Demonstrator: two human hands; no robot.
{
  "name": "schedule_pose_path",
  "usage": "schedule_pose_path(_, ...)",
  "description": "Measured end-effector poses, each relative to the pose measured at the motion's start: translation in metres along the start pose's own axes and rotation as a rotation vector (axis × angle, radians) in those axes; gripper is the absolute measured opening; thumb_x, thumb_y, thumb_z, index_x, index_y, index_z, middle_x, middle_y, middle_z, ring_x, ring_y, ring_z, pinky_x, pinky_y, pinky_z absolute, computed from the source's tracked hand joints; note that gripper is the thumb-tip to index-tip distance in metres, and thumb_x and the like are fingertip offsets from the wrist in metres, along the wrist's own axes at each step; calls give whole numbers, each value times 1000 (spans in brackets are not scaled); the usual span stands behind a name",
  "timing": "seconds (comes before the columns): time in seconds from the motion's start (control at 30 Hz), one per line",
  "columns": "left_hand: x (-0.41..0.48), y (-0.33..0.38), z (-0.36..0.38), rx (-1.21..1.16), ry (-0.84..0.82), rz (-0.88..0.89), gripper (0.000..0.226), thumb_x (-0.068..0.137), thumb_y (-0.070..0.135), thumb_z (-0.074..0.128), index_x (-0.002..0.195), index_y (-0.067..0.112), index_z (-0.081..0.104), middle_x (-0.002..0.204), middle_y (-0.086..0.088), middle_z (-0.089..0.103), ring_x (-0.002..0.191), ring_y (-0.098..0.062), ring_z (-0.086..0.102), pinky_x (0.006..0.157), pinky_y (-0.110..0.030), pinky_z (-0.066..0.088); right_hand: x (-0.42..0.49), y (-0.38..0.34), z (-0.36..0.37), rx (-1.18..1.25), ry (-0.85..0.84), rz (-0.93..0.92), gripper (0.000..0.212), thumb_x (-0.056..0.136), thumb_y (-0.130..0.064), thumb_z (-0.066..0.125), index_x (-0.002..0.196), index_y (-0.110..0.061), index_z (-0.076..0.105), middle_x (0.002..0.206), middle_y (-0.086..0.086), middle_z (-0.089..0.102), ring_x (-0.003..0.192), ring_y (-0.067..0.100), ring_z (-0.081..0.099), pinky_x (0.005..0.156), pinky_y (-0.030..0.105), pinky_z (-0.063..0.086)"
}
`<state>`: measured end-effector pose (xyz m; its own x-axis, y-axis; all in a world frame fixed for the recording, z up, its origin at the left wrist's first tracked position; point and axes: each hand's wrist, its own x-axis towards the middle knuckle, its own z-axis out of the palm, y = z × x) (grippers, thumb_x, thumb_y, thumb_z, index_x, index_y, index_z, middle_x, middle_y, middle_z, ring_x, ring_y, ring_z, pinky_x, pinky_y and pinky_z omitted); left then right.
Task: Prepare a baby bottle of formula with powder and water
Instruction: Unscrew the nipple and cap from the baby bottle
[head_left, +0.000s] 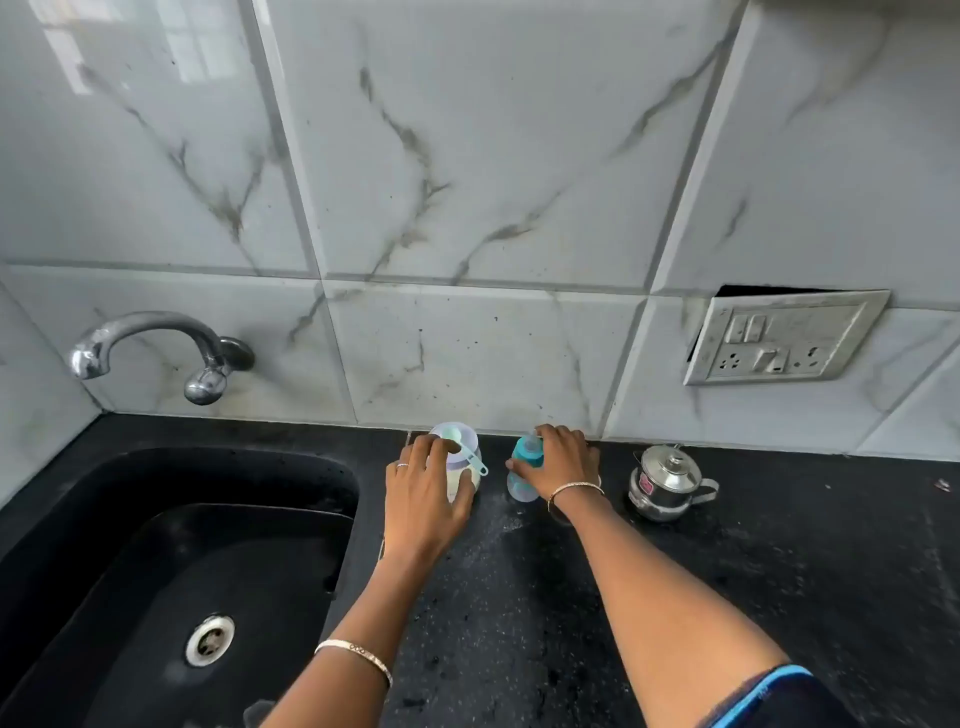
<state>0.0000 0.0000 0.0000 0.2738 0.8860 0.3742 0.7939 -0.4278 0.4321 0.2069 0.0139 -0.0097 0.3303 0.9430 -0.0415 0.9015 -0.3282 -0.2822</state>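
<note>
A clear jar of pale formula powder (464, 475) stands on the black counter near the wall, with a white lid and a light blue scoop (470, 457) lying on top. My left hand (423, 496) wraps around the jar's left side. To its right stands a small baby bottle (522, 470) with a teal collar and teat. My right hand (563, 462) grips the bottle around its top from the right.
A small steel pot with lid (667, 483) stands on the counter right of the bottle. A black sink (171, 571) with a chrome tap (156, 348) lies to the left. A switch and socket plate (784, 340) is on the tiled wall.
</note>
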Motion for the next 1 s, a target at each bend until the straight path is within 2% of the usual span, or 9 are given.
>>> schedule_pose_path(0.23,-2,6,0,-68,68,17,28,83,25,71,107,14,60,118,-7,62,100,-30,57,77,-38,39,-3,2,0,113,122,83,60,81,-66,72,114,-17,65,120,5,71,111,29,64,93,41,50)
schedule_pose_path(0.43,-12,25,-22,-177,113,118,39,82,43,60,112,19,59,114,0,61,99,-24,56,77,-36,39,-35,12,-27,410,24,183,67,68,-82,70,79,-16,66,87,5,71,86,29,69,66,33,51)
schedule_pose_path(0.5,-20,33,-33,-206,22,158,51,81,54,54,118,20,58,113,2,63,99,-21,58,81,-38,42,-60,11,-36,462,-2,184,69,65,-88,66,72,-19,66,75,1,70,73,20,68,57,29,47)
schedule_pose_path(0.6,-38,43,-43,-82,-242,166,75,74,72,43,133,26,49,124,6,61,112,-19,60,98,-41,39,-101,2,-40,541,-7,202,73,62,-89,65,73,-17,67,69,2,71,63,20,68,55,29,51)
schedule_pose_path(0.67,-55,50,-47,-5,-373,136,85,67,79,47,136,29,41,127,9,60,116,-17,60,103,-42,38,-129,-6,-41,582,-6,220,72,61,-87,66,68,-15,67,63,1,69,55,18,65,53,30,50)
schedule_pose_path(0.77,-78,59,-49,66,-404,106,77,68,75,61,127,28,43,120,9,65,111,-19,64,94,-39,45,-165,-15,-42,663,-9,238,70,64,-82,68,61,-13,68,50,-2,65,48,13,62,51,31,48)
schedule_pose_path(0.83,-96,66,-49,54,-375,72,65,72,66,66,121,27,48,114,7,69,105,-23,67,84,-37,47,-187,-20,-42,702,5,248,62,67,-77,70,59,-15,66,56,-2,67,56,16,66,53,31,49)
schedule_pose_path(0.9,-113,73,-52,-62,-343,-6,52,72,58,67,113,30,52,104,4,73,97,-28,68,74,-37,49,-205,-22,-41,731,73,232,53,71,-67,74,58,-17,62,61,-4,68,64,17,68,57,31,50)
schedule_pose_path(1.0,-127,80,-63,-220,-348,-37,44,65,58,65,100,34,54,88,5,73,85,-27,69,66,-35,51,-226,-25,-42,746,206,179,53,75,-55,77,54,-16,48,51,-6,59,54,12,58,54,30,44)
